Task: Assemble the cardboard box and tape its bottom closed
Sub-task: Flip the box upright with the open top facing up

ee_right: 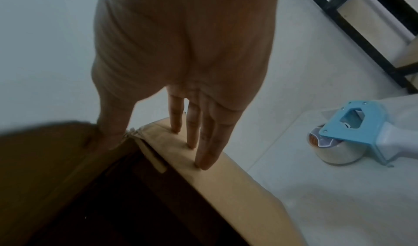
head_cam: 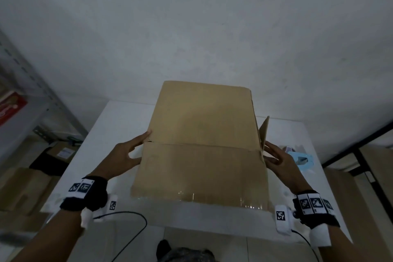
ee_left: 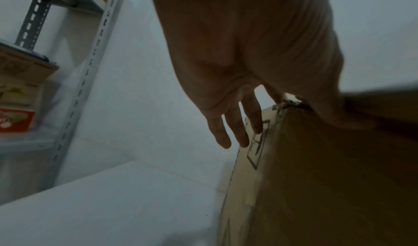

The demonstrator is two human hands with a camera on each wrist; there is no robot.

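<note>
- the cardboard box point(head_cam: 200, 144) stands on the white table point(head_cam: 119, 121), in front of the person and between both hands.
- 2 large flaps face up; their seam runs across the top from left to right.
- a smaller side flap point(head_cam: 264, 132) stands up at the right edge of the box.
- clear tape glints along the near lower edge of the box.
- the left hand point(head_cam: 123, 155) rests on the left end of the seam, fingers straight along the side panel and thumb on the top; it presses and does not clasp.
- in the left wrist view, the fingertips point(ee_left: 243, 139) lie on the printed side panel.
- the right hand point(head_cam: 278, 157) lies flat against the right side of the box, fingers extended.
- in the right wrist view, the fingers point(ee_right: 208, 149) press on the folded side flap, with the thumb on the top panel.
- a blue tape dispenser point(ee_right: 353, 133) with a roll of clear tape lies on the table, near the right hand and apart from the box.
- a metal shelf rack point(ee_left: 95, 56) stands to the left of the table.
</note>
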